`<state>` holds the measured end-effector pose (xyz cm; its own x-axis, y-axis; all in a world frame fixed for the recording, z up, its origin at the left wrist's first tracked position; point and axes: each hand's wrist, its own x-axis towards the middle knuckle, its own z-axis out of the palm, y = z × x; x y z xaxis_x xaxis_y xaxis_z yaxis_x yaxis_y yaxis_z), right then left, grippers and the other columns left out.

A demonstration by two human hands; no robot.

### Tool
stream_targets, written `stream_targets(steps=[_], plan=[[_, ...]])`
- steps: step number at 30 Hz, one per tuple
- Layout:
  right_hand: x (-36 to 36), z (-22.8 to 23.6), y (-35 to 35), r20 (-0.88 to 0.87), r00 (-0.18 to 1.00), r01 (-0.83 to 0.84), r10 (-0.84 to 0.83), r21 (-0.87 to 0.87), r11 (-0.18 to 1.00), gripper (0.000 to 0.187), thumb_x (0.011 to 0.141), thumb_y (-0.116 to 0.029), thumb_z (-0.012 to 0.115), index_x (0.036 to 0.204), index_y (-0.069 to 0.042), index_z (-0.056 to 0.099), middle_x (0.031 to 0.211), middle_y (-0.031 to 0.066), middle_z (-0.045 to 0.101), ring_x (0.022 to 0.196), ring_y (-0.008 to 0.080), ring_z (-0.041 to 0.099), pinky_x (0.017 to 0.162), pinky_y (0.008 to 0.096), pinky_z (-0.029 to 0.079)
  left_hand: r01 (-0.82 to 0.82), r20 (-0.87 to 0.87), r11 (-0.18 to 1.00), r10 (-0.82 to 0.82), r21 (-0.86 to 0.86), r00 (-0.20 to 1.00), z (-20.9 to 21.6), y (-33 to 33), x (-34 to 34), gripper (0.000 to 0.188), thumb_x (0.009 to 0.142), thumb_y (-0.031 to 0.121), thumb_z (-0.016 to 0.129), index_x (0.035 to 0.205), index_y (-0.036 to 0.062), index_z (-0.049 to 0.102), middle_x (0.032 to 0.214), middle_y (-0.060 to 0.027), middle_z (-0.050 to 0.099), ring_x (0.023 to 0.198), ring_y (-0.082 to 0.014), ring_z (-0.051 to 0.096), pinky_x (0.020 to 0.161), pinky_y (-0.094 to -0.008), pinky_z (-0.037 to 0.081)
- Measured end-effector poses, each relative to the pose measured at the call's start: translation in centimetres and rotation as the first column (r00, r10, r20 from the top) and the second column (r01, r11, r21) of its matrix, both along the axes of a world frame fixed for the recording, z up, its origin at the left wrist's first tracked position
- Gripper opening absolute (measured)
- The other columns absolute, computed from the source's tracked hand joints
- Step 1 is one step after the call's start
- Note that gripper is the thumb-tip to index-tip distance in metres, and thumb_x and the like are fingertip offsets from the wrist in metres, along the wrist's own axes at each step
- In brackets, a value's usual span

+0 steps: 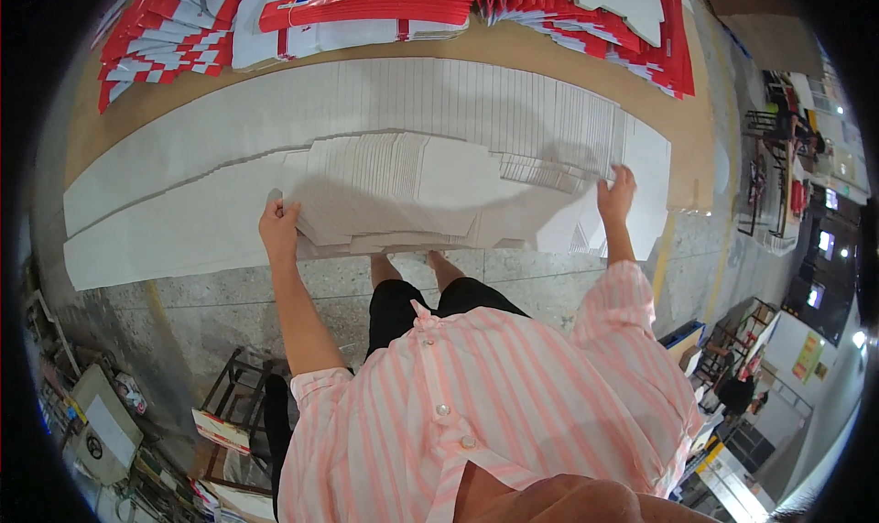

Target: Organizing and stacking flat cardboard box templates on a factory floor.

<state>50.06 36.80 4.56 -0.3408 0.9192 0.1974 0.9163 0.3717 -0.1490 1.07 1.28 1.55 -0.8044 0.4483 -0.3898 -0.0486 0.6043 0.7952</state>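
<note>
The left hand (278,227) grips the left end of a fanned stack of white cardboard blanks (412,193), fingers curled over its edge. The stack lies on wider white sheets (165,212) on the floor. The right hand (616,195) clasps its right end, fingers bent

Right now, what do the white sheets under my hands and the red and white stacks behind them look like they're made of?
White sheets: likely thin paperboard with a matte grey-white face; they are flat, die-cut with flaps, and fanned in thin stiff layers. Red and white stacks: seemingly the same board, printed; the red looks slightly glossy. Left hand and right hand touch the sheets' ends.
</note>
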Motion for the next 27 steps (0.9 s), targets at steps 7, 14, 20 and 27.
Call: stream_targets(steps=[7, 14, 20, 27], plan=[[11.0, -4.1, -9.0, -0.276, 0.558, 0.74, -0.782, -0.261, 0.62, 0.049, 0.071, -0.023, 0.065, 0.112, -0.003, 0.047, 0.12, 0.0146, 0.044, 0.11, 0.0331, 0.042, 0.087, 0.0477, 0.038, -0.06, -0.406, 0.996, 0.025, -0.073, 0.914, -1.3, 0.1, 2.2, 0.038, 0.072, 0.025, 0.063, 0.099, -0.0001, 0.054, 0.074, -0.0092, 0.057, 0.066, -0.0205, 0.053, 0.063, -0.0317, 0.043], [12.0, -8.8, -9.2, -0.365, -0.58, -0.075, -0.728, -0.866, 0.494, 0.035, 0.076, -0.021, 0.053, 0.106, -0.003, 0.051, 0.107, 0.0132, 0.055, 0.1, 0.03, 0.052, 0.087, 0.0462, 0.042, -0.116, -0.671, 0.991, 0.041, -0.067, 0.741, 0.5, 0.0, 3.5, 0.034, 0.07, 0.018, 0.059, 0.1, 0.0036, 0.056, 0.079, -0.0134, 0.056, 0.074, -0.0284, 0.054, 0.068, -0.0363, 0.044], [12.3, -8.4, -9.3, -0.364, -0.62, -0.091, -0.695, -0.847, 0.524, 0.036, 0.076, -0.02, 0.052, 0.108, -0.002, 0.05, 0.109, 0.0138, 0.054, 0.103, 0.0304, 0.05, 0.09, 0.0466, 0.04, -0.057, -0.54, 0.994, -0.001, -0.091, 0.842, 0.4, 1.9, 5.3, 0.021, 0.072, 0.016, 0.055, 0.09, 0.0067, 0.061, 0.089, -0.0128, 0.054, 0.086, -0.0311, 0.051, 0.071, -0.0422, 0.044], [13.8, -9.9, -8.2, -0.368, -0.569, -0.026, -0.736, -0.886, 0.463, 0.034, 0.071, -0.018, 0.058, 0.1, -0.003, 0.05, 0.105, 0.0131, 0.051, 0.101, 0.0303, 0.046, 0.091, 0.049, 0.037, -0.101, -0.365, 0.986, 0.045, -0.134, 0.93, -2.3, 3.4, 3.0, 0.021, 0.074, 0.02, 0.056, 0.082, 0.0029, 0.062, 0.079, -0.0144, 0.061, 0.077, -0.0288, 0.058, 0.071, -0.0361, 0.045]])
